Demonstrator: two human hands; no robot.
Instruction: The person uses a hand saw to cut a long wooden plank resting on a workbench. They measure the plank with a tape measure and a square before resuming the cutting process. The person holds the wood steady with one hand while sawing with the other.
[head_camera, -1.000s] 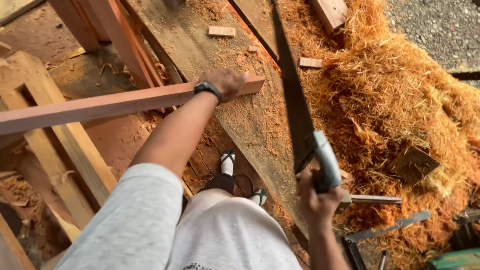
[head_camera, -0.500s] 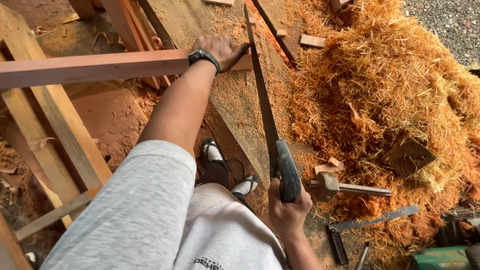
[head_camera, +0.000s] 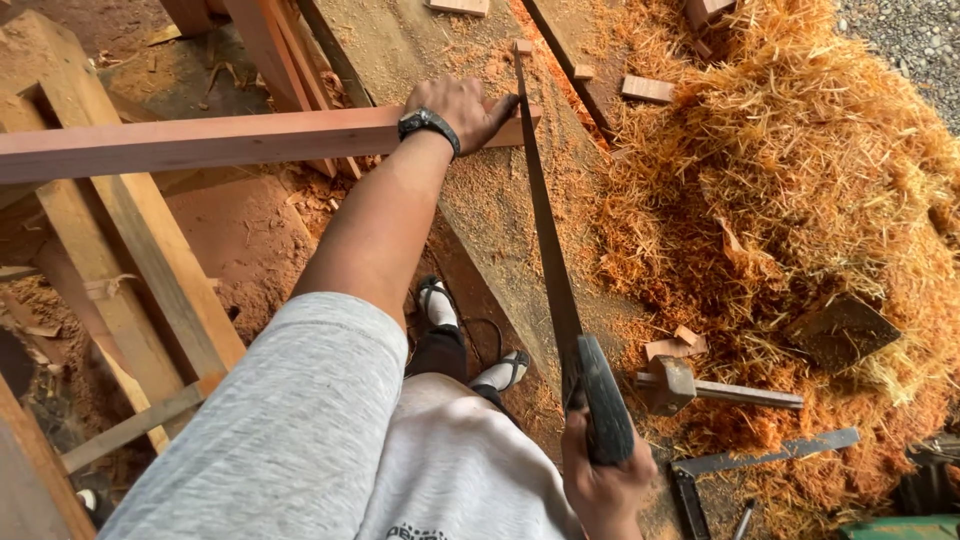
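My left hand (head_camera: 458, 108), a black watch on its wrist, presses down on the right end of a long reddish wooden beam (head_camera: 200, 142) that lies across a wide sawdust-covered plank (head_camera: 480, 200). My right hand (head_camera: 600, 478) grips the dark handle of a handsaw (head_camera: 545, 230). The saw's long blade runs up from the handle and meets the beam's end just right of my left thumb. My feet in sandals (head_camera: 470, 340) stand below, beside the plank.
A big heap of orange wood shavings (head_camera: 800, 200) fills the right side. A hammer (head_camera: 700, 388) and a metal square (head_camera: 760, 455) lie near my right hand. Small wood offcuts (head_camera: 648, 88) lie at the top. Pale timber frame pieces (head_camera: 130, 270) stand on the left.
The saw has swung left and forward; its blade now rests against the beam's end by my left hand. My left hand stays on the beam.
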